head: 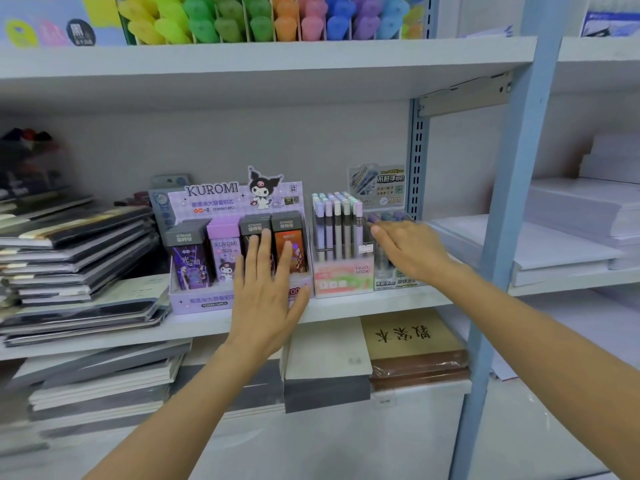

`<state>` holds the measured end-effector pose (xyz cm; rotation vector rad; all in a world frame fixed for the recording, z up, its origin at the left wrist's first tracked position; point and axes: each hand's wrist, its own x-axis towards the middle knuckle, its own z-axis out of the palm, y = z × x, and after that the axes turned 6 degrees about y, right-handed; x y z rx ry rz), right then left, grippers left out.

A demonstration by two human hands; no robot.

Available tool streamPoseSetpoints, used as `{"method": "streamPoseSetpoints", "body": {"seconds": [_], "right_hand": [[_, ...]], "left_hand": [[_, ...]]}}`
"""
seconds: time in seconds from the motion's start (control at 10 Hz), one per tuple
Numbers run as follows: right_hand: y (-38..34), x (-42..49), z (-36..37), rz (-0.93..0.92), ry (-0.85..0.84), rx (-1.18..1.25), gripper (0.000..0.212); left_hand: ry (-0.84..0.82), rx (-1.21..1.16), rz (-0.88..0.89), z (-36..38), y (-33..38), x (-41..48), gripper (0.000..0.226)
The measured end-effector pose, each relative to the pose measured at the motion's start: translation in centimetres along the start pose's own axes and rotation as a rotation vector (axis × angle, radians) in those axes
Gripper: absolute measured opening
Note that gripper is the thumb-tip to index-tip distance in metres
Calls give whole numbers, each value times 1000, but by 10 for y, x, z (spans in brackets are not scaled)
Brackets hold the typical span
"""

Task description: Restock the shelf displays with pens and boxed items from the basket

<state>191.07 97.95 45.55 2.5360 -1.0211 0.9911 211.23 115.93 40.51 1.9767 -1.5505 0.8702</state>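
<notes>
Now, head view, top to bottom:

Left hand (266, 296): flat and spread wide, palm toward the shelf, holding nothing; fingertips lie on the fronts of the two right-hand small boxes (273, 247) in the purple display box (204, 301).

Right hand (412, 249): open with fingers stretched out, holding nothing; it reaches across the top of the green-labelled display box (391, 282), fingertips near the purple-grey caps (391, 216) standing in it, just right of the pen rack.

Purple display box: sits on the middle shelf (363, 306), near its front edge; a printed cartoon header card rises at its back. It holds a row of four upright small boxes, one of them lilac (224, 249), the others dark.

Pen rack (343, 275): pink-fronted, directly right of the purple display box and touching it; pens (337, 223) stand upright in rows, pastel caps up.

Green-labelled display box: right of the pen rack, beside the slotted shelf post (417, 157).

Notebooks (79, 251): a slanting stack at the left end of the same shelf.

Upper shelf: colourful highlighters (263, 19) in a divided tray.

Lower shelf: flat books and a brown pad (412, 337).

Right bay: stacks of white paper (568, 237).

Basket: not in view.
</notes>
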Motion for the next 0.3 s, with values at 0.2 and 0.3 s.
{"method": "streamPoseSetpoints", "body": {"seconds": [0.2, 0.3], "right_hand": [[-11, -3, -38, 60, 40, 301, 45], [-21, -18, -90, 4, 464, 762, 36]], "left_hand": [[44, -132, 35, -13, -7, -12, 68], [142, -287, 43, -28, -25, -61, 64]]}}
